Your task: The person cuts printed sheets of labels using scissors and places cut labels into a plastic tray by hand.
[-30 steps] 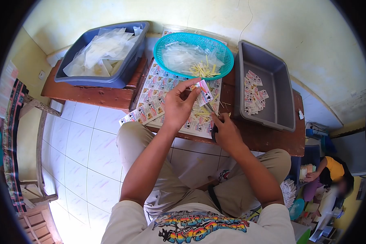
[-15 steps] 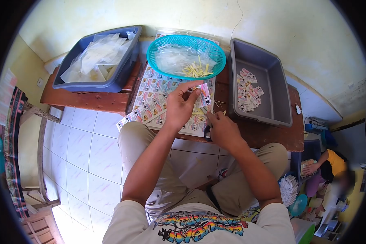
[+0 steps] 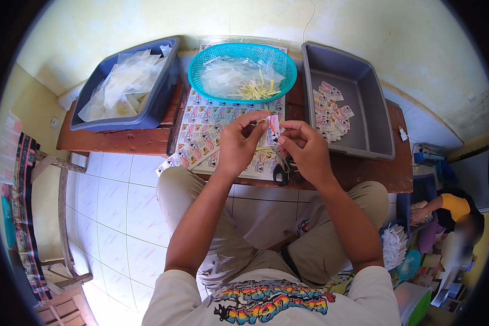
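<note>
A small printed paper label (image 3: 274, 128) is held up above the bench's front part. My left hand (image 3: 240, 142) pinches its left side between thumb and fingers. My right hand (image 3: 308, 148) has its thumb and fingertips closed at the label's right edge. Below the right hand, scissors with dark handles (image 3: 280, 174) lie near the bench's front edge, partly hidden by that hand. Under both hands are printed label sheets (image 3: 198, 114), and a cut strip of labels (image 3: 187, 152) lies slantwise beside my left hand.
A turquoise basket (image 3: 194, 81) holds clear plastic bags and yellowish strips. To the left stands a blue-grey tub (image 3: 156, 111) of translucent sheets; to the right, a grey tub (image 3: 372, 119) with cut labels. Another person (image 3: 453, 204) works at the far right.
My right hand has let go of the scissors and risen to the label's right edge. My left hand still holds the label. The whole view has shifted slightly.
</note>
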`<control>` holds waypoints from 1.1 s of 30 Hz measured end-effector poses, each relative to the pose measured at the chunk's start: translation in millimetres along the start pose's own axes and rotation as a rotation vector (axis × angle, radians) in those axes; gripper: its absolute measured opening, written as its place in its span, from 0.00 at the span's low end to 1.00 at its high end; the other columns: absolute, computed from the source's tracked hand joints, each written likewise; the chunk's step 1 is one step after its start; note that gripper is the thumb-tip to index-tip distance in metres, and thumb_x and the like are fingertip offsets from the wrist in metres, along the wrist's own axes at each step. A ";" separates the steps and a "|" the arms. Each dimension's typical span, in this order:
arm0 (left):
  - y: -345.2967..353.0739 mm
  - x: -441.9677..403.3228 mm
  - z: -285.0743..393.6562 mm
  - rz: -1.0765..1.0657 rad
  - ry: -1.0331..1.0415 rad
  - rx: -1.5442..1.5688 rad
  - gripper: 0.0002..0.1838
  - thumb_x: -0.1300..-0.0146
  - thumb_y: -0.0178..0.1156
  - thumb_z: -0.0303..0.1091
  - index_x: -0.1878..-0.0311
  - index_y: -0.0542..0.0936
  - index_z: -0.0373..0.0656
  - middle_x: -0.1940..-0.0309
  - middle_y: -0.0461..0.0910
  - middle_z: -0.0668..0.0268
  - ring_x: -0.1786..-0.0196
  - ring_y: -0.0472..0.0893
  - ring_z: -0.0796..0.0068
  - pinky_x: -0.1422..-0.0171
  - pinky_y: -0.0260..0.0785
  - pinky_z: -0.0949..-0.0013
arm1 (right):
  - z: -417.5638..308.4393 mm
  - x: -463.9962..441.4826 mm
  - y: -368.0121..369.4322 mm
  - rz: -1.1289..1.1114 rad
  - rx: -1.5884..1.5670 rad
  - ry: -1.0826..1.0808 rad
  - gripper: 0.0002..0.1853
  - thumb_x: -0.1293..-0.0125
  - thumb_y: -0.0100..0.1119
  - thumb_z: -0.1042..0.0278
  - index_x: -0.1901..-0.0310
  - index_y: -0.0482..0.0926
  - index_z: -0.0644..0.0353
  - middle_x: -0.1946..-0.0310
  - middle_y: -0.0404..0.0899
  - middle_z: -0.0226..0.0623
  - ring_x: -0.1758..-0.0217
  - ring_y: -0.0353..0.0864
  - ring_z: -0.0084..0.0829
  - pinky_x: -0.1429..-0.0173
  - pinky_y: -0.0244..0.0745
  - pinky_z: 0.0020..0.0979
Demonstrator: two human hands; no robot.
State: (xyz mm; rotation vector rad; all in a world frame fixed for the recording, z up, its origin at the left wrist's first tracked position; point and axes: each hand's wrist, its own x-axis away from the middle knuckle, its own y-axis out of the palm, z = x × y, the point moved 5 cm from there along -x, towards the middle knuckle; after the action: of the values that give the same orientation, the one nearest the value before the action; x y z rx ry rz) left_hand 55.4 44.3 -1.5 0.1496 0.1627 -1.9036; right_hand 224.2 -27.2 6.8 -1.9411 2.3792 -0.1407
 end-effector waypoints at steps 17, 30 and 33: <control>-5.1 8.0 -8.0 -0.077 0.007 0.064 0.12 0.25 0.67 0.22 0.42 0.87 0.35 0.49 0.90 0.61 0.47 0.87 0.78 0.41 0.80 0.72 | 10.7 -7.3 3.5 0.041 -0.119 0.024 0.12 0.29 0.69 0.79 0.46 0.80 0.69 0.60 0.86 0.37 0.59 0.89 0.23 0.54 0.88 0.25; -7.1 12.6 -15.1 -0.087 -0.068 0.114 0.12 0.26 0.68 0.22 0.43 0.87 0.33 0.49 0.90 0.61 0.46 0.87 0.77 0.38 0.82 0.70 | 1.8 11.1 -5.9 0.004 0.205 -0.041 0.16 0.29 0.70 0.72 0.42 0.80 0.66 0.59 0.87 0.39 0.59 0.91 0.29 0.53 0.88 0.30; -10.3 12.8 -17.0 -0.080 -0.102 0.091 0.11 0.27 0.68 0.21 0.43 0.87 0.33 0.49 0.90 0.61 0.45 0.87 0.77 0.37 0.82 0.71 | 11.0 21.6 -8.4 -0.092 0.561 -0.091 0.23 0.32 0.73 0.71 0.38 0.79 0.65 0.53 0.85 0.45 0.55 0.91 0.41 0.47 0.88 0.36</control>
State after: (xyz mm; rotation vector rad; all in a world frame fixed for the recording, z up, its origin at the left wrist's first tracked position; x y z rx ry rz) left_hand 41.9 39.0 -20.1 0.1083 0.0135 -1.9945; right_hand 229.3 -50.3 -3.1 -1.7326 1.9128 -0.6321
